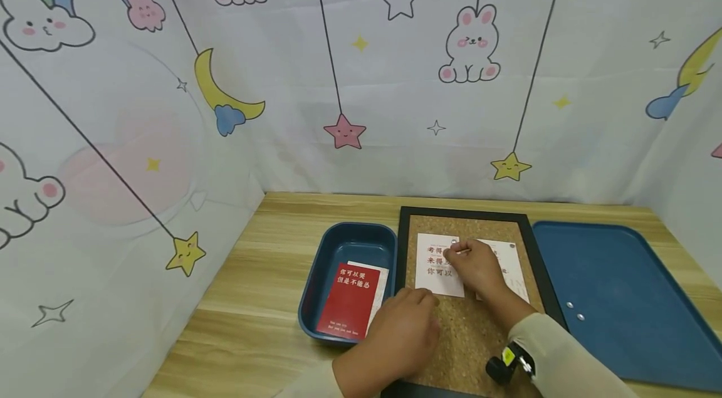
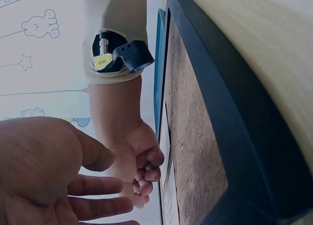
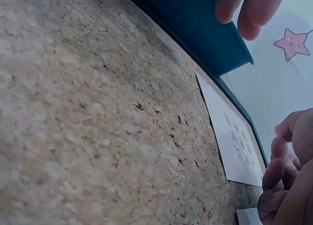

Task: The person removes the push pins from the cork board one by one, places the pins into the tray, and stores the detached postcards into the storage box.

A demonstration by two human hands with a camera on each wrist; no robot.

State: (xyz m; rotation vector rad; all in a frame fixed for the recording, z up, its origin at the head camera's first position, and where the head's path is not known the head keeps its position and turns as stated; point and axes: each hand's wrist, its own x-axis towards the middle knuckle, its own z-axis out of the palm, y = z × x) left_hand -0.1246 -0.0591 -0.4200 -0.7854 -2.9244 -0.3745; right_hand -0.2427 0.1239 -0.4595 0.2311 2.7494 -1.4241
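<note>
My right hand (image 1: 479, 269) is over the cork board (image 1: 451, 338), at the upper right corner of a white printed card (image 1: 437, 285). Its curled fingertips are at a small silver thumbtack (image 1: 454, 241) there; whether the tack is fully in the cork is hidden. A second white card (image 1: 510, 260) lies to the right, partly behind that hand, with a tack at its upper corner. My left hand (image 1: 397, 335) hovers over the board's left edge, fingers loosely extended and holding nothing in the left wrist view.
Left of the board stands a blue bin (image 1: 316, 288) with a red card (image 1: 350, 301) and a white card inside. A flat blue tray (image 1: 626, 285) lies on the right, with two loose thumbtacks (image 1: 581, 317) near its left edge. A printed curtain (image 1: 395, 84) surrounds the wooden table (image 1: 248, 298).
</note>
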